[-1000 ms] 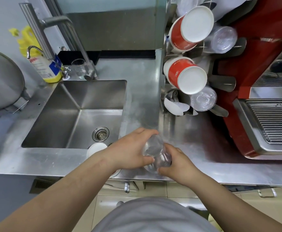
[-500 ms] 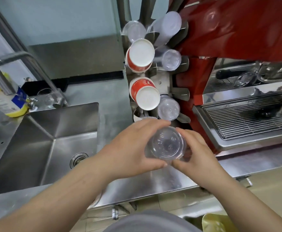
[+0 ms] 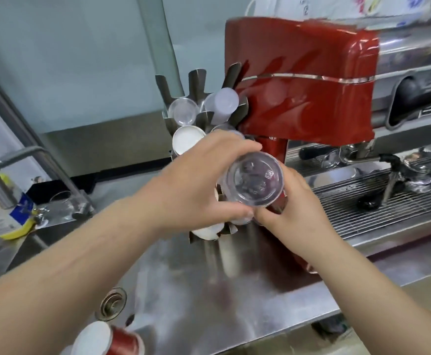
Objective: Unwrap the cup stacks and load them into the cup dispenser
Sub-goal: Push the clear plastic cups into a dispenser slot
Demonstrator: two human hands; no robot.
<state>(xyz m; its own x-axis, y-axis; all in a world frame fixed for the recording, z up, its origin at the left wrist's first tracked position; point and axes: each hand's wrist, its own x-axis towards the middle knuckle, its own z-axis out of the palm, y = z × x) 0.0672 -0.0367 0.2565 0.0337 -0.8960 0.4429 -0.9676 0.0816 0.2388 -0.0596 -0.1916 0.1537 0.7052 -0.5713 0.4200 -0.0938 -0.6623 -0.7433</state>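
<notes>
I hold a stack of clear plastic cups [image 3: 254, 181] with its round end facing me, right in front of the metal cup dispenser [image 3: 199, 80]. My left hand [image 3: 196, 180] wraps over the stack's top and left side. My right hand [image 3: 296, 213] grips it from below and right. The dispenser's tubes show clear cups [image 3: 183, 113], a frosted stack [image 3: 223, 102] and a white cup bottom [image 3: 186, 141]; its lower slots are hidden behind my hands. A red paper cup stack [image 3: 106, 340] lies at the counter's near edge.
A red espresso machine [image 3: 304, 80] with a drip grille [image 3: 378, 201] stands directly right of the dispenser. The steel sink with its drain [image 3: 112, 303] and a faucet [image 3: 22, 155] are to the left, with a yellow bottle [image 3: 7, 219] behind.
Both hands have lifted the clear cup stack from low over the counter up to the dispenser. My view has swung up and to the right toward the espresso machine.
</notes>
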